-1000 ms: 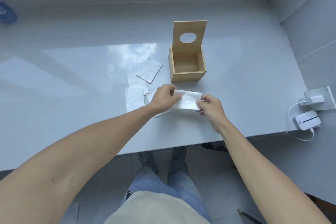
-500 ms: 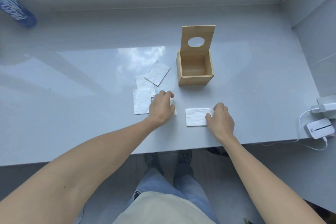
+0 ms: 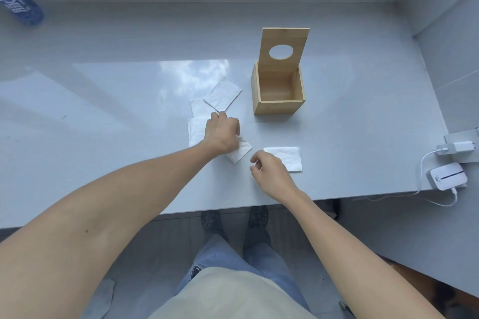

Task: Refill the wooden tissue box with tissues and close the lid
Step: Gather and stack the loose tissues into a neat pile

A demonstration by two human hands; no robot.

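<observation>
Looking from the far left, I see a blue bottle (image 3: 20, 0) lying at the back corner of the grey table (image 3: 103, 116). Toward the middle lie three flat tissues (image 3: 223, 94), partly overlapping each other. My left hand (image 3: 223, 132) rests palm down just in front of them, fingers curled onto a fourth tissue (image 3: 239, 153) that sticks out from under it on the right; I cannot tell whether it is pinched or only pressed. Just right of that, my right hand (image 3: 269, 173) hovers half open, fingers loosely bent, holding nothing. A folded tissue (image 3: 287, 159) lies flat on the table, partly hidden by that hand's far right side. Behind both hands stands the wooden box (image 3: 278, 105), empty, its lid (image 3: 285, 44) with the round hole standing upright at the back. At the right edge sit a white charger (image 3: 458, 147) and a small white device (image 3: 447, 176) with a cable.
</observation>
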